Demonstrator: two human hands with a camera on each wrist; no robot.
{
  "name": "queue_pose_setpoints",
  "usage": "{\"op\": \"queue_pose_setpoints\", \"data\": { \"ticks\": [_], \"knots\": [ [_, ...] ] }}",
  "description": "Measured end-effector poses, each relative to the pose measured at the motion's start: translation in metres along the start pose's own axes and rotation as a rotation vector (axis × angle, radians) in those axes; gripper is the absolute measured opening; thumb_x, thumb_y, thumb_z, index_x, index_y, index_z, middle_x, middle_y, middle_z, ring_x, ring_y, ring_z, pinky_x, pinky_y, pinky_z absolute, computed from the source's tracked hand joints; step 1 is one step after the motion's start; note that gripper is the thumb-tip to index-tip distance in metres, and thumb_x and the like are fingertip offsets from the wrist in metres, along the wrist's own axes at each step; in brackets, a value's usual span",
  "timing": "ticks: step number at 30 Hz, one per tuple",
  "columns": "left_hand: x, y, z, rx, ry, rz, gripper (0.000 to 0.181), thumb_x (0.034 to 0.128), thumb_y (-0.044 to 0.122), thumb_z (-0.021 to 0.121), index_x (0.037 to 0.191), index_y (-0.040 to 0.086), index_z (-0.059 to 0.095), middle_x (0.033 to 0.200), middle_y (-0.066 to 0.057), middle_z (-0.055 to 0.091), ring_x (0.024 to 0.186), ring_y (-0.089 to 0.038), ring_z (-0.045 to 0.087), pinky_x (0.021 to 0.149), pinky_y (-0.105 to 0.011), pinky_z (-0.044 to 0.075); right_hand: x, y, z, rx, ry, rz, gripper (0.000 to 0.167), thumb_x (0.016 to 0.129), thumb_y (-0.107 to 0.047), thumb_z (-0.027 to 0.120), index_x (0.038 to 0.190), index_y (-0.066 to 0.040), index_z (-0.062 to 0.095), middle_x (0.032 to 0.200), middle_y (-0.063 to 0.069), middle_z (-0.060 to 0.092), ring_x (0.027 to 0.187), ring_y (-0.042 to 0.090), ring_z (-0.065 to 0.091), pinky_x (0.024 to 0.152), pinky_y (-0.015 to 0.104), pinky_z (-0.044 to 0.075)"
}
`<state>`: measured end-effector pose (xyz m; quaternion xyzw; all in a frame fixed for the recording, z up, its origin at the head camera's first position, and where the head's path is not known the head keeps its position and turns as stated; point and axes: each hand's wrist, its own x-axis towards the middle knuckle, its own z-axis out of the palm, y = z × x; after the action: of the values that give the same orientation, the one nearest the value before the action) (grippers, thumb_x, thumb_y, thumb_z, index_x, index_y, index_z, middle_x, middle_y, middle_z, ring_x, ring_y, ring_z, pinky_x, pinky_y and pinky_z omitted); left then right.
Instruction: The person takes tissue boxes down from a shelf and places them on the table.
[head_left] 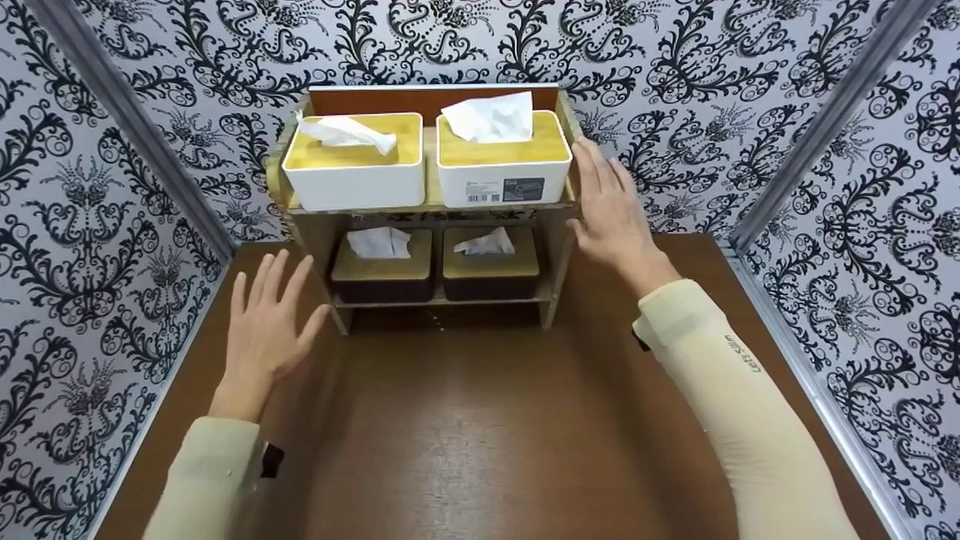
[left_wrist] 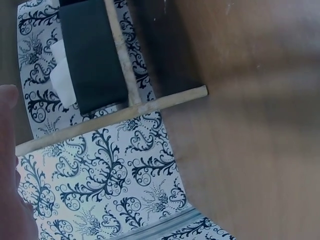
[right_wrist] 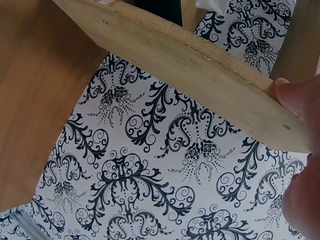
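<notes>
A small two-tier wooden shelf (head_left: 556, 259) stands against the back wall, its right side panel (right_wrist: 200, 75) close up in the right wrist view. My right hand (head_left: 613, 214) rests against that panel near the top, fingers extended and thumb at the front edge. Raised in front of the shelf's left side, my left hand (head_left: 264, 330) has spread fingers and holds nothing. On the upper tier sit two white tissue boxes, one left (head_left: 356, 189) and one right (head_left: 457, 187), with yellow wood-look lids. Two dark tissue boxes, left (head_left: 382, 286) and right (head_left: 491, 286), occupy the lower tier. Each has tissue sticking out.
Patterned black-and-white walls (head_left: 465, 45) enclose the brown tabletop (head_left: 450, 420) at the back and sides. Metal frame strips (head_left: 817, 375) run along the table's side edges. The shelf's left leg (left_wrist: 185, 96) juts out low in the left wrist view.
</notes>
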<state>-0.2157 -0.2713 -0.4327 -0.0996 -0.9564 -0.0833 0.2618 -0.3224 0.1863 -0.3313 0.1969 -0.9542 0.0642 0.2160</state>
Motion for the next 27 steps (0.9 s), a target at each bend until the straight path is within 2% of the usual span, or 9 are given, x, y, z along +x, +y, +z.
{"op": "queue_pose_setpoints", "data": {
  "ticks": [6, 15, 22, 27],
  "knots": [
    [0.01, -0.005, -0.012, 0.009, 0.007, -0.014, 0.068, 0.095, 0.045, 0.051, 0.155, 0.022, 0.027, 0.16, -0.016, 0.026, 0.148, -0.036, 0.021, 0.124, -0.056, 0.006, 0.001, -0.001, -0.001, -0.008, 0.001, 0.001, 0.107, 0.081, -0.019, 0.076, 0.157, -0.012, 0.001, 0.166, 0.006, 0.004, 0.153, 0.024, 0.011, 0.126, 0.044, 0.009],
    [0.03, -0.007, -0.034, 0.019, -0.043, -0.067, 0.072, 0.0986, 0.044, 0.048, 0.157, 0.018, 0.016, 0.163, -0.016, 0.017, 0.151, -0.035, 0.013, 0.124, -0.055, 0.0, 0.0, -0.001, -0.003, -0.016, -0.019, 0.009, 0.109, 0.082, -0.021, 0.076, 0.157, -0.013, -0.002, 0.166, 0.006, 0.002, 0.152, 0.026, 0.015, 0.126, 0.045, 0.008],
    [0.046, -0.001, -0.046, 0.011, -0.015, -0.065, 0.073, 0.0976, 0.042, 0.051, 0.157, 0.02, 0.016, 0.164, -0.013, 0.016, 0.152, -0.033, 0.013, 0.125, -0.054, -0.001, 0.001, -0.001, -0.007, -0.025, -0.036, 0.007, 0.109, 0.081, -0.022, 0.077, 0.157, -0.013, -0.001, 0.166, 0.006, 0.004, 0.152, 0.027, 0.016, 0.127, 0.044, 0.007],
    [0.062, 0.007, -0.06, 0.014, -0.005, -0.057, 0.073, 0.0971, 0.042, 0.052, 0.157, 0.02, 0.017, 0.164, -0.012, 0.016, 0.152, -0.033, 0.013, 0.125, -0.053, -0.001, 0.001, 0.0, -0.01, -0.052, -0.048, 0.006, 0.11, 0.081, -0.023, 0.077, 0.157, -0.012, -0.001, 0.166, 0.008, 0.005, 0.152, 0.028, 0.015, 0.126, 0.045, 0.008]
  ]
}}
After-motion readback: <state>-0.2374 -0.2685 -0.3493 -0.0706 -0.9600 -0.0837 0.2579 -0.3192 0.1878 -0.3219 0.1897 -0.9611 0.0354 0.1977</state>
